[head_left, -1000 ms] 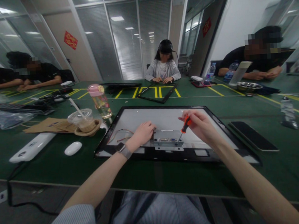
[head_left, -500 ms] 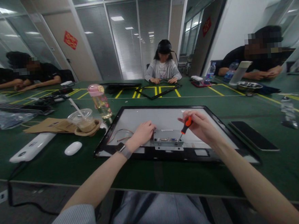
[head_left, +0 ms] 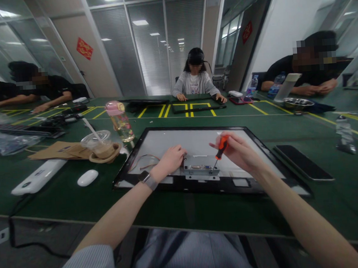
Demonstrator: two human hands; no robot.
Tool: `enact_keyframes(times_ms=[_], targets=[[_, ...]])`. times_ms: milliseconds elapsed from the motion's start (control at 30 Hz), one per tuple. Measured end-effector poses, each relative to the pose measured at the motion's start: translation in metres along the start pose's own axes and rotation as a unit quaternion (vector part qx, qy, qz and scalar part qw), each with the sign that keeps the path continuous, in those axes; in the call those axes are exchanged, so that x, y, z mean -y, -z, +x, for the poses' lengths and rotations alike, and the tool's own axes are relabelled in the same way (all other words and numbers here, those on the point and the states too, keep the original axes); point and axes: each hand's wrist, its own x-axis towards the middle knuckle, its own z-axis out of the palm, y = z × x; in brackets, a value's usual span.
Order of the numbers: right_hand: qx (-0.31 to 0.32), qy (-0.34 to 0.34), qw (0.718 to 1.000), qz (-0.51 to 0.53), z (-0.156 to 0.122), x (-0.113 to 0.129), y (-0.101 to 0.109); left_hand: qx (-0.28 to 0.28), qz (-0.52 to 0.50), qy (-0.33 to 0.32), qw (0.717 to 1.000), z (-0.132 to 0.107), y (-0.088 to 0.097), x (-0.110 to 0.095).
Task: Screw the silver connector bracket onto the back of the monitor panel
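Observation:
My right hand [head_left: 239, 149] is closed around a screwdriver [head_left: 222, 148] with an orange and black handle. The screwdriver tilts, its shaft pointing down at the right end of a metal port bracket [head_left: 201, 170]. At the bracket's left end is my left hand [head_left: 173, 157], its fingers bent and pressed against the metal; the fingertips are partly hidden. The bracket, with a row of connector ports along its front, lies on the back of a flat display panel [head_left: 179, 139], grey with a black frame. Thin loose wires [head_left: 145, 157] lie on the panel to the left of my left hand.
Left of the panel are a white mouse [head_left: 87, 178], a white power strip [head_left: 39, 176], an iced drink cup [head_left: 98, 143] and a pink-lidded bottle [head_left: 119, 121]. A phone [head_left: 303, 162] lies to the right. Across the green table, a person handles a black frame [head_left: 200, 109]; others sit at both sides.
My right hand and the screwdriver have shifted very slightly, the tip staying at the bracket. My left hand stays put. The person opposite has turned the black frame and spread their hands.

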Motion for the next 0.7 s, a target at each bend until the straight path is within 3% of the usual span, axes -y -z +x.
enact_keyframes(times_ms=[300,500,700], targets=[[-0.007,0.019,1.0,0.0,-0.001,0.001,-0.002,0.012,0.006,0.004,1.0,0.0,0.003,-0.002],[-0.054,0.012,0.997,-0.049,-0.001,-0.003,0.007,0.008,0.003,0.006,1.0,-0.001,0.002,-0.001],[-0.036,0.009,0.999,-0.019,0.0,-0.002,0.002,0.009,-0.002,0.004,1.0,-0.001,0.002,-0.002]])
